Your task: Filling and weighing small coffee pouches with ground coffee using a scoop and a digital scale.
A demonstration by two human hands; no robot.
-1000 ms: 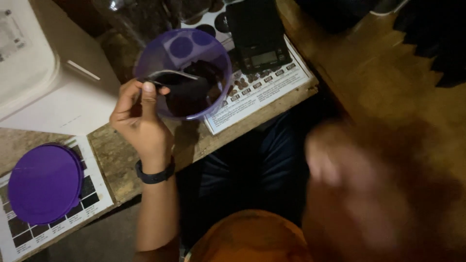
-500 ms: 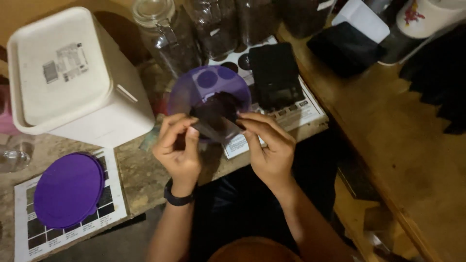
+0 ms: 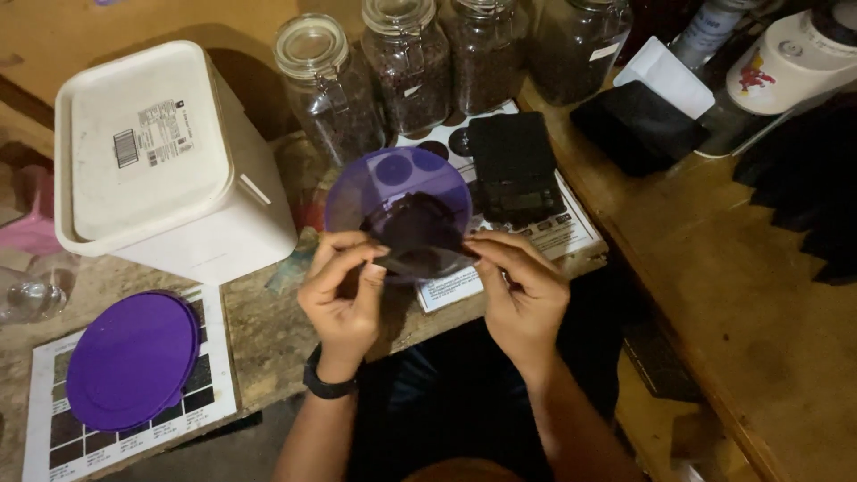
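Dark flat piece (image 3: 418, 234) pinched level between left hand (image 3: 344, 299) and right hand (image 3: 522, 290), long axis left-right, over purple bowl (image 3: 357, 192).

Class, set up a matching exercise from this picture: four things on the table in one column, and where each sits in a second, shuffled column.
Things:
1. purple lid
2. white tub
3. purple bowl
4. glass jars

Places:
A. along the back of the table
B. just beyond both hands, the left hand and the right hand
C. on a colour chart sheet, near left
D. far left, lid on

Pairs: 1-C, 2-D, 3-B, 4-A
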